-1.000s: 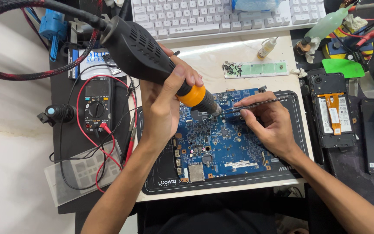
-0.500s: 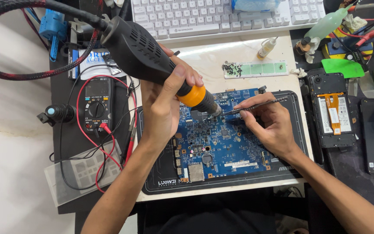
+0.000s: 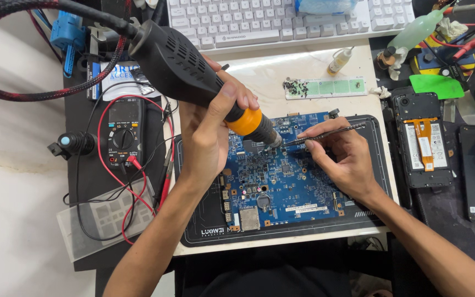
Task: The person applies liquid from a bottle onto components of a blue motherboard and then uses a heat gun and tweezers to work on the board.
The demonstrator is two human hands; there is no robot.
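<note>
A black mat (image 3: 377,165) lies under both grips, and on it a blue board (image 3: 281,187) with small chips all over. Beyond the grips stands a white keyboard (image 3: 259,22); outboard of the left grip sits a multimeter (image 3: 123,132) with red and black leads, and a braided hose (image 3: 6,93) loops away from the tool's rear.

The left hand (image 3: 210,135) is wrapped fully round a black hot-air gun (image 3: 193,71) — fingers closed over the orange collar, nozzle angled down at the board's upper middle. The right hand (image 3: 344,159) pinches tweezers (image 3: 325,133) between thumb and fingers, closed tight on the shaft; their tip meets the board just beside the nozzle. Whether the tip holds a part is hard to tell — the nozzle covers that spot.

Past the right grip lies a green strip (image 3: 336,87) with loose black bits, a small bottle (image 3: 341,60) near it. Outboard of the right wrist lies an opened phone (image 3: 421,140) with an orange flex.
</note>
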